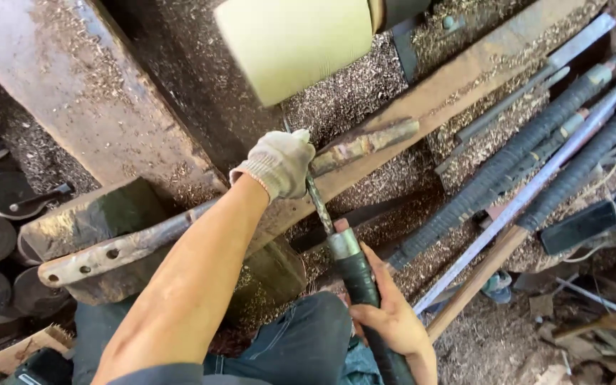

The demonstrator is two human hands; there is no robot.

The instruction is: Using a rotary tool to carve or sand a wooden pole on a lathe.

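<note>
Two hands steady a long chisel (320,207) across a metal rest: gloved left hand (279,162) clamped near the tip, bare right hand (392,314) wrapping its black handle, just short of the pale spinning wood (294,43); cutting appears underway, calling for firm, even pressure.

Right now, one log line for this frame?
left hand: gloved, pressing tool shaft on rest bar | right hand: bare, grips turning tool handle | pale workpiece: on lathe

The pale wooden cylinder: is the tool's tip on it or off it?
Cannot tell. The tool rests on the metal bar, its tip hidden behind the gloved left hand, just below the pale cylinder.
</note>
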